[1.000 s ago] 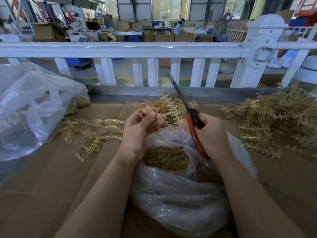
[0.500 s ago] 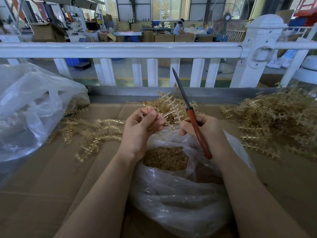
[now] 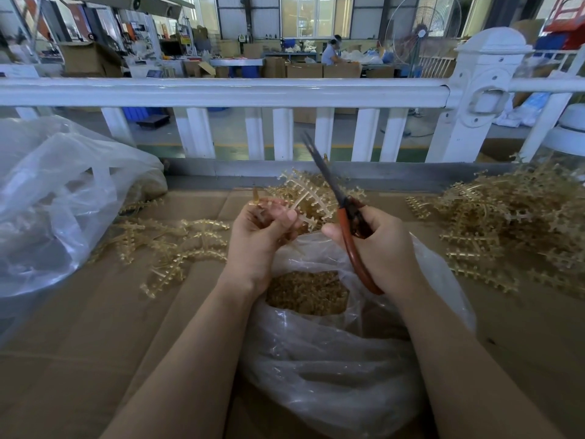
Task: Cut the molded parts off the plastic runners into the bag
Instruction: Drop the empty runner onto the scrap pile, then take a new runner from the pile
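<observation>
Scissors [image 3: 340,201] with red-brown handles sit in the right hand [image 3: 380,248], fingers curled through and round the loops, blades nearly together and pointing up and away. The left hand [image 3: 259,236] pinches a tan plastic runner [image 3: 304,198] between thumb and curled fingers, its branching end sticking out just beyond the fingertips toward the blades. Both grips hover right above the mouth of the clear bag [image 3: 332,359], a placement that looks meant to let each severed part drop straight in. Below the grips, the bag already holds a layer of small tan cut parts [image 3: 307,291]. To the right of the scissor hand lies a heap of runners [image 3: 512,229] (whether trimmed or waiting, I cannot tell); left of the holding hand lies a smaller scatter [image 3: 171,248], and further left a larger crumpled plastic bag [image 3: 63,198], contents unclear.
</observation>
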`<state>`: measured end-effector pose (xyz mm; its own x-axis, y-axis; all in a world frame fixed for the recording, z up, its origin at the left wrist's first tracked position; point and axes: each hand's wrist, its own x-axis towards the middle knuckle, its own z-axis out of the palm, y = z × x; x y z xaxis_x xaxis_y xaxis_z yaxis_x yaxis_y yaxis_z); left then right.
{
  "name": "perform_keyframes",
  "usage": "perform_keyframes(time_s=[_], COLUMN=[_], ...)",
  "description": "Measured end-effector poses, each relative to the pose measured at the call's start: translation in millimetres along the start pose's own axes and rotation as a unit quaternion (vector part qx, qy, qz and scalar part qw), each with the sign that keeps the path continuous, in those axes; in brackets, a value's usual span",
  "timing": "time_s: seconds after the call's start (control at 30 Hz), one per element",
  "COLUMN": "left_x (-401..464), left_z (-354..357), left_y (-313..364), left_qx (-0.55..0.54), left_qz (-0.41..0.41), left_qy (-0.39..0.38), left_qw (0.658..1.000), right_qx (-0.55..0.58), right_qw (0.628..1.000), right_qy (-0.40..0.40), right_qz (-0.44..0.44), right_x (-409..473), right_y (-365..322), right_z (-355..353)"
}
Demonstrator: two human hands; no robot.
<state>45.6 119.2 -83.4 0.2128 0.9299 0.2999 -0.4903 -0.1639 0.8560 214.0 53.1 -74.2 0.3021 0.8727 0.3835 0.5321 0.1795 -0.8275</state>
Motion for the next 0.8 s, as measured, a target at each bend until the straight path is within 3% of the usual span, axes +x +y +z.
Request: perform_keyframes(time_s=[0.17, 0.3, 0.63, 0.8], left_x=[1.3, 2.1, 2.6, 3.7], left_z=[-1.9, -2.1, -5.9, -6.3], left_y=[-0.2, 0.3, 0.3, -1.3], left_qx=[0.006, 0.013, 0.118, 0.104], left_qz=[0.010, 0.009, 0.030, 0.043], left_qy=[0.039, 0.052, 0.020, 0.042], left_qw=[0.999, 0.999, 0.992, 0.993], right_qx=[-0.184, -0.257, -0.285, -0.290], right_qw=[0.979, 0.961, 0.953, 0.951], right_qy=[0.011, -0.001, -0.013, -0.012], right_qz=[-0.083, -0.102, -0.103, -0.104], right_x=[-2.3, -2.3, -3.3, -2.7], right_y=[4.9, 5.9, 6.5, 7.4], right_z=[1.4, 2.4, 2.5, 3.4])
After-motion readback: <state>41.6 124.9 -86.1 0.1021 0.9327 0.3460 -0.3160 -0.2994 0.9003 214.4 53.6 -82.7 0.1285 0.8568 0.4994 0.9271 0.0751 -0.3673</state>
